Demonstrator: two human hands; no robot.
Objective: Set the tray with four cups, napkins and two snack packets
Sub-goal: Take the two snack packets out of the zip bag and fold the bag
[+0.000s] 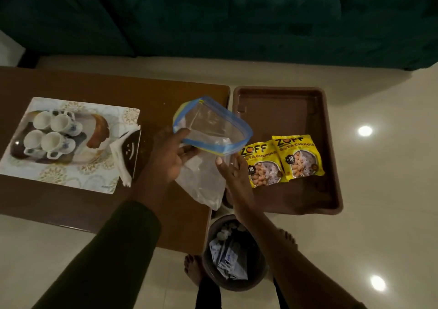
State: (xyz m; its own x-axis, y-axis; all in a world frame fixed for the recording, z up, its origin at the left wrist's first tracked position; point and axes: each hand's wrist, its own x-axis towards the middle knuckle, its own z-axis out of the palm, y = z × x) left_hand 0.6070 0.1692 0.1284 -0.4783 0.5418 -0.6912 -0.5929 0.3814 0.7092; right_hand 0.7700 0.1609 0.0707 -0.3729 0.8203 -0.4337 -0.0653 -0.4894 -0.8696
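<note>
Several white cups [51,133] stand together on a patterned tray [78,173] at the left of the brown table [94,204]. White napkins [119,159] sit in a dark holder at the tray's right edge. Two yellow snack packets [282,159] lie side by side in a brown plastic bin [329,157] to the right of the table. My left hand [170,157] grips a clear zip bag [208,142] by its blue-edged mouth. My right hand [233,169] has its thumb against the bag's mouth on the right side.
A round waste bin [233,254] with crumpled paper stands on the pale floor below the table's right corner, close to my bare feet. A dark green sofa [213,17] runs across the back.
</note>
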